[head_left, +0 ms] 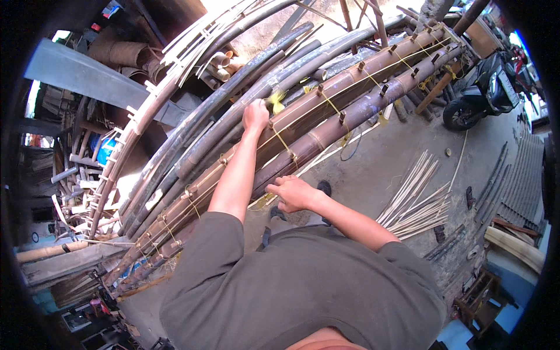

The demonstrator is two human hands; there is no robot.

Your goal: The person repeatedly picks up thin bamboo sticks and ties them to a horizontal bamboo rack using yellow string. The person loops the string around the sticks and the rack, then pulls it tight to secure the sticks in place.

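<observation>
at left, a curved bamboo rod with short pegs. next, left hand, fingers curled, at the far brown pole; a blurred yellow strip sits just beside it, can't tell if gripped. yellow cords cross to the near brown pole; both poles run diagonally, lower left to upper right. right hand is by the near pole, fingers bent, can't tell if holding anything. further right, pale thin strips on the floor, then a black motorbike.
</observation>
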